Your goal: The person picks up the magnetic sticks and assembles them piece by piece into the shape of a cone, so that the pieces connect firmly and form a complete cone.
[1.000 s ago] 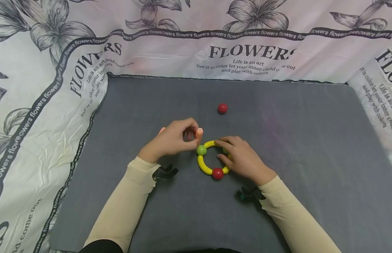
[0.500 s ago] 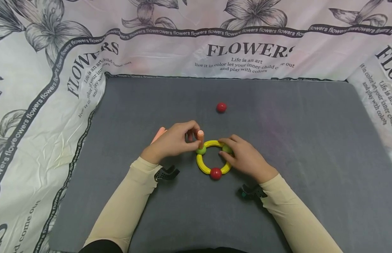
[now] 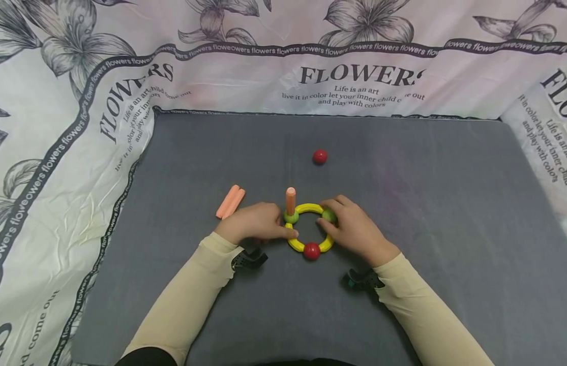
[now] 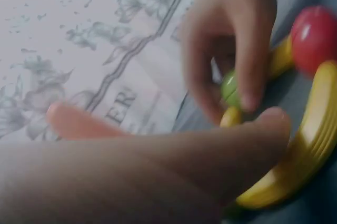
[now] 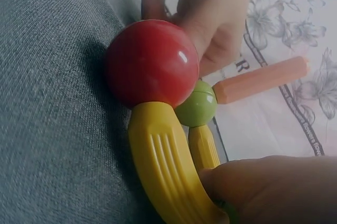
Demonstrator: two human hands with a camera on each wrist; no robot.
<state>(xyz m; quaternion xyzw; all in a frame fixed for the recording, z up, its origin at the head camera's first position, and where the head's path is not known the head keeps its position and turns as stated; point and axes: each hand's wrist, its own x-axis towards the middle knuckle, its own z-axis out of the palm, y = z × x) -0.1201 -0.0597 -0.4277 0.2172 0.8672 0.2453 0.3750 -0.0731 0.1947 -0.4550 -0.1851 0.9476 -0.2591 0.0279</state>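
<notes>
Currently, the ring [image 3: 309,207] of yellow curved pieces lies flat on the grey table [image 3: 425,203], well apart from every table edge in view. Its joints are a red ball [image 3: 311,251] on the near side, a left green ball [image 3: 291,218] and a right green ball [image 3: 329,216]. An orange stick [image 3: 290,201] stands upright on the left green ball. The hands are apart, on opposite sides of the ring. The right hand [image 3: 356,231] grips the right green ball, thumb inside the ring. The left hand [image 3: 260,222] lays its thumb across the ring's left side—whether its fingers close on it cannot be told. Two orange rods [image 3: 230,202] lie just beyond the left hand. Grey surface separates the ring from a loose red bead [image 3: 320,156]—itself apart from the far edge—and extends rightward past the right hand.
</notes>
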